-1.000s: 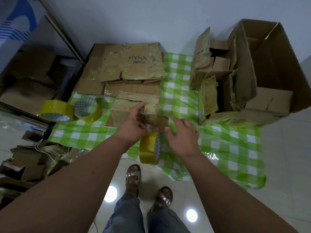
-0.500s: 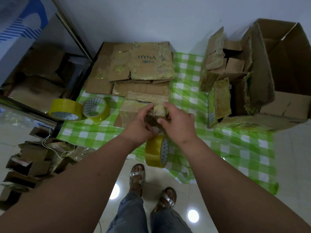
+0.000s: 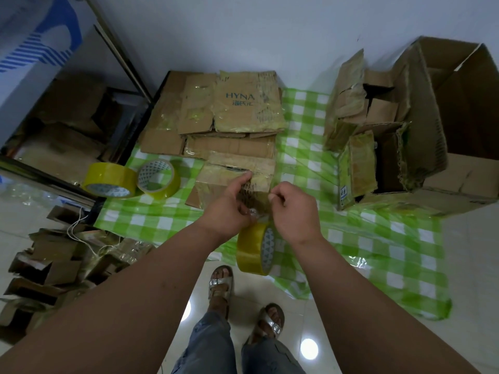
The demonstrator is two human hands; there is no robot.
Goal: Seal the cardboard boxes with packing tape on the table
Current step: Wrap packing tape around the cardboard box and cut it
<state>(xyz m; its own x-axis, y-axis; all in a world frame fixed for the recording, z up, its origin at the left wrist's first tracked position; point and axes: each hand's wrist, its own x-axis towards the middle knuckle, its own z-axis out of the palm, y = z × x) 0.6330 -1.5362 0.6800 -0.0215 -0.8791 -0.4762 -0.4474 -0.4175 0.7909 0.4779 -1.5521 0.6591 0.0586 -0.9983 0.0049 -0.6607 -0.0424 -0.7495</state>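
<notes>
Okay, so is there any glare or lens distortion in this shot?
Head view: two bright lamp reflections glare off the glossy floor tiles near the feet; the plastic tablecloth shows shiny highlights; the wide-angle lens bows the big open box and stretches the forearms at the edges; overall light is dim and bluish.

A small worn cardboard box (image 3: 235, 176), glossy with old yellowish tape, sits at the near middle of the green-checked desk (image 3: 359, 238), its near end covered by two hands. A yellow roll of packing tape (image 3: 255, 248) hangs on edge just below it at the desk's front edge. Two more yellow rolls (image 3: 129, 179) lie touching at the left, and flattened boxes (image 3: 229, 114) are stacked behind.
</notes>
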